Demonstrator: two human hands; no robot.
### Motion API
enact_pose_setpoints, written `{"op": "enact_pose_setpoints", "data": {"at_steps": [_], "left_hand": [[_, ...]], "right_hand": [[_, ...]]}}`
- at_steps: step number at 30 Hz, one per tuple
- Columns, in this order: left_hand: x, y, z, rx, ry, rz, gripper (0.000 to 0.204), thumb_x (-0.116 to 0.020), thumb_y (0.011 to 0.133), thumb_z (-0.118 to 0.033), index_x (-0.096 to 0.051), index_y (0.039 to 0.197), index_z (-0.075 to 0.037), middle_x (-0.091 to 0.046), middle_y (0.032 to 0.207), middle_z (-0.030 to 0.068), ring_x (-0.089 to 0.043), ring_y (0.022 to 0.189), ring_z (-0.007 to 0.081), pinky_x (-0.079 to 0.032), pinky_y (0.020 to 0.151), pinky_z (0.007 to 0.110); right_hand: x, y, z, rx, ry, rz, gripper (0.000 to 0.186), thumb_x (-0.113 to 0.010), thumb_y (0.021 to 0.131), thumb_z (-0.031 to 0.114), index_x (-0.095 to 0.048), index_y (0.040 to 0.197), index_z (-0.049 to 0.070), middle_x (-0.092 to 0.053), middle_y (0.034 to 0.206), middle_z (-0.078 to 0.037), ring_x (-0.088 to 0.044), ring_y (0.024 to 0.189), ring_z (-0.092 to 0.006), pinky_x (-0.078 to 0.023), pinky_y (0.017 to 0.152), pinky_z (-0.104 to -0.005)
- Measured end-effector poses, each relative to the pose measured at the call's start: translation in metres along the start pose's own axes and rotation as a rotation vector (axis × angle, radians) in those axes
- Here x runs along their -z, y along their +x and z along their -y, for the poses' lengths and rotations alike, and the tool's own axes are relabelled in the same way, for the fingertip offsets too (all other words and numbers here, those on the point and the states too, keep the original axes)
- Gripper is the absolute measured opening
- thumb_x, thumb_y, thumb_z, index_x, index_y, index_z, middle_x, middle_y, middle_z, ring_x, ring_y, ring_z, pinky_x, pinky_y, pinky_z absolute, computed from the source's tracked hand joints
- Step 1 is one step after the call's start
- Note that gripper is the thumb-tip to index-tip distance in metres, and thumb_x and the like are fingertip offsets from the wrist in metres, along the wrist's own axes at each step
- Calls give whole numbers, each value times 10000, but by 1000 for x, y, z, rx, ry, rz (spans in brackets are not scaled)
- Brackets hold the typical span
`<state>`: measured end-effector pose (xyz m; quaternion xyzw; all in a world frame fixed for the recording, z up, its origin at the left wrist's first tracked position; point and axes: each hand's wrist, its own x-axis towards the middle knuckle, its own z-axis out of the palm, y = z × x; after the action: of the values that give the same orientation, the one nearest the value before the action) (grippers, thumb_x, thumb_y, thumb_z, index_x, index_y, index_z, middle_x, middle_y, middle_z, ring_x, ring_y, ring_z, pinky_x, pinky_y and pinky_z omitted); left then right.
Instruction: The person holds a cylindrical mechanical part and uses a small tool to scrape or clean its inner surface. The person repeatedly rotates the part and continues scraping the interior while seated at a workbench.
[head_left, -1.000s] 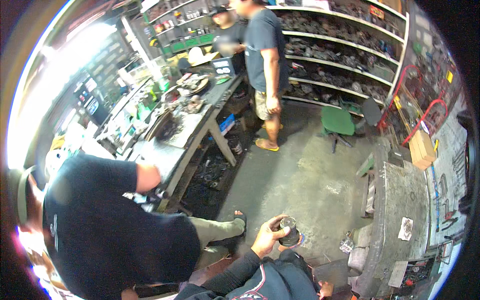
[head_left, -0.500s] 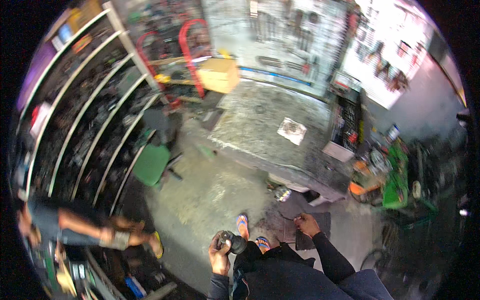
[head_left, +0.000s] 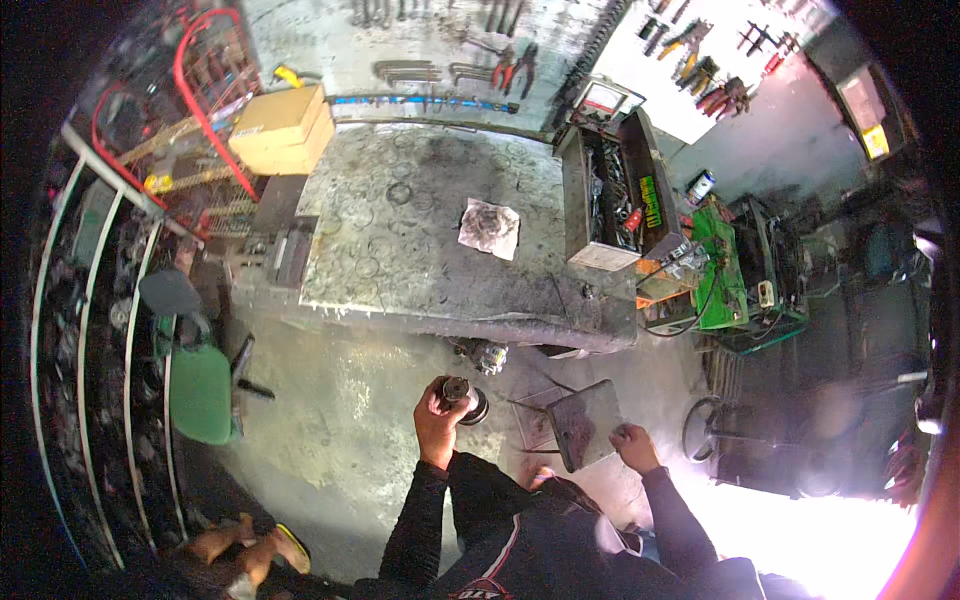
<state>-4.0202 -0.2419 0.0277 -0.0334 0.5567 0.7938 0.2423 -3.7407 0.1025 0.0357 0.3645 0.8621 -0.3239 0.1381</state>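
My left hand [head_left: 437, 425] is wrapped round a dark, round metal part [head_left: 474, 404]. A short knob with a ringed end points up from it, and a wider flange sits below. It is held in the air over the floor, in front of the workbench [head_left: 345, 270]. Off to the right, my right hand [head_left: 634, 449] has its fingers curled together. It overlaps the corner of a low dark stool [head_left: 588, 425] with a flat seat and thin legs; whether the two touch I cannot tell. What those fingers hold, if anything, is hidden.
On the bench are a stained paper [head_left: 489, 229], a cardboard box [head_left: 282, 130] and an open toolbox [head_left: 603, 252]. A metal part [head_left: 488, 356] lies below its front edge. Left stand a green chair [head_left: 200, 395] and a rack [head_left: 85, 370]; another person's legs [head_left: 255, 560] show lower left.
My view has swung toward the right, so the bench and rack sit further left. The left hand still grips the metal part, now turned more end-up. Only the other person's lower legs remain visible.
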Motion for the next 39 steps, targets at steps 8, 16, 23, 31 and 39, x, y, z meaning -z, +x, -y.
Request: {"op": "enact_pose_setpoints", "data": {"at_steps": [8,16,23,31,39], "left_hand": [[-77,72,21,141,31,134,509,-796,894,6,-602,1364,33,-694,1258,92,-650,1173,191,-501,1033,338],[-183,100,100,-21,-44,18,508,-771,910,24,-580,1380,40,-687,1238,89,-656,1166,193,-521,1033,347],[-284,49,127,-49,118,-484,537,-743,918,30,-554,1419,74,-695,1264,139,-656,1173,215,-478,1087,355],[-305,55,160,-91,384,-357,641,-894,822,-147,-609,1365,39,-695,1260,94,-644,1181,203,-476,1080,350],[-295,118,243,-260,374,-171,666,-893,781,4,-603,1380,44,-698,1303,130,-643,1243,220,-481,1106,360]], "right_hand": [[35,26,135,66,110,-119,368,-712,931,326,-717,1131,17,-735,1116,-234,-691,1081,-443,-554,919,-488],[66,137,19,112,94,136,393,-729,922,328,-709,1173,27,-735,1107,-243,-706,1059,-433,-561,922,-498],[5,332,-42,554,8,135,272,-708,952,290,-696,1031,30,-721,941,-203,-698,891,-434,-537,789,-522],[-2,389,37,517,-127,110,340,-719,930,334,-701,966,-3,-747,987,-248,-734,930,-446,-588,794,-538],[-12,411,-2,587,-78,-181,329,-773,864,309,-712,986,10,-743,946,-238,-716,892,-474,-570,777,-528]]}}
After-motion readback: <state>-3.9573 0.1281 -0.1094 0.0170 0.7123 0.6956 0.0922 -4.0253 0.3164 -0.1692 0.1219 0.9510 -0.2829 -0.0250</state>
